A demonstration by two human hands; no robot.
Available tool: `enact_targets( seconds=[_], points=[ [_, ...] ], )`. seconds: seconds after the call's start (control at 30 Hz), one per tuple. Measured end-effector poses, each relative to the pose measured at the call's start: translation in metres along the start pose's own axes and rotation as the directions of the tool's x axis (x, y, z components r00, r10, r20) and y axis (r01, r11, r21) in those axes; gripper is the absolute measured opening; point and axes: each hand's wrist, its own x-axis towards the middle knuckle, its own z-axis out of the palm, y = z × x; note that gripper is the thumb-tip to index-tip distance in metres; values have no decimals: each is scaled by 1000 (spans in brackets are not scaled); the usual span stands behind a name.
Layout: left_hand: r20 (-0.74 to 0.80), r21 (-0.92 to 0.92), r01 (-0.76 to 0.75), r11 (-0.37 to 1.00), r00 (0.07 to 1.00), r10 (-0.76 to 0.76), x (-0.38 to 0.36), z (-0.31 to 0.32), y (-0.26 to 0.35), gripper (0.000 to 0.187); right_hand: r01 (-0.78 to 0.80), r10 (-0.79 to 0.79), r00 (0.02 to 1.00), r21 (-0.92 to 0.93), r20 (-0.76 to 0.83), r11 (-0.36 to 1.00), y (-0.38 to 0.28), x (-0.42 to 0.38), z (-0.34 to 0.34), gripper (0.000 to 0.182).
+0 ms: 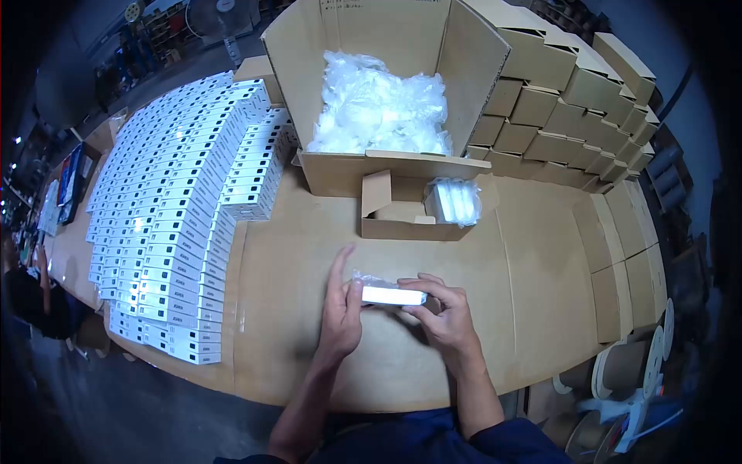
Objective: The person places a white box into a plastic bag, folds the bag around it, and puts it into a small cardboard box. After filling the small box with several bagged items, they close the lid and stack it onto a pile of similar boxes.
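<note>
A small white box (393,296) with clear plastic at its upper left is held level above the table, between my two hands. My left hand (340,313) grips its left end, thumb on the near side and index finger stretched away. On the right end, the thumb and fingers of my right hand (444,313) pinch the box. Just beyond them stands an open brown carton (413,230), holding several plastic-wrapped white boxes (454,203) at its right side; a flap stands up at its left.
A large open carton (332,174) filled with clear plastic bags (382,104) stands behind. Stacked white boxes (174,232) cover the table's left. Brown cartons (541,108) are piled at the back right, more cartons (610,271) at the right edge. A person (42,298) is at far left.
</note>
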Motion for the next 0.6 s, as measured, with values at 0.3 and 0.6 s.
enact_targets(
  seconds=[0.3, 0.6],
  points=[
    [312, 274, -108, 956, 950, 18, 3, -19, 11, 33, -62, 64, 998, 127, -15, 990, 10, -2, 0, 35],
    [384, 420, -326, 847, 910, 159, 17, -26, 11, 25, 269, -276, 960, -468, 55, 842, -23, 14, -20, 33]
  ],
)
